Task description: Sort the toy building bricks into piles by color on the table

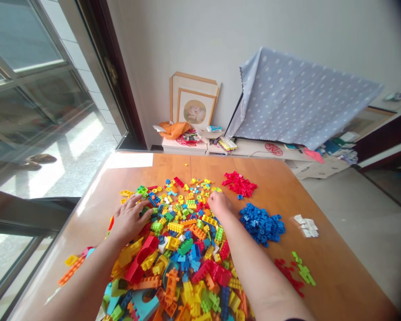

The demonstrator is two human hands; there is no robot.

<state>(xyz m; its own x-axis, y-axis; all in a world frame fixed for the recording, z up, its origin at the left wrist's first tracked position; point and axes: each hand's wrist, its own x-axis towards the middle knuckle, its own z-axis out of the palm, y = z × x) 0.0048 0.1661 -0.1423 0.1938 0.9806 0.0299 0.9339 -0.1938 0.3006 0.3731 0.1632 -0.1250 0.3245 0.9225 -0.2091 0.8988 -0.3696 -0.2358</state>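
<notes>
A wide heap of mixed toy building bricks (187,246) in many colours covers the middle of the wooden table (304,214). At the heap's left edge my left hand (131,218) lies palm down on the bricks, its fingers spread. My right hand (219,203) is at the heap's far right side with fingers curled in; whatever they hold, if anything, is hidden. Just beyond that hand sits a pile of red pieces (239,183). To the right of my right forearm lies a larger pile of blue bricks (262,224).
White pieces (307,226), lime green pieces (303,268) and small red pieces (289,275) lie in groups on the right. A white sheet (129,160) rests at the far left corner. Behind the table stands a low cabinet (284,154); glass doors (36,89) are at left.
</notes>
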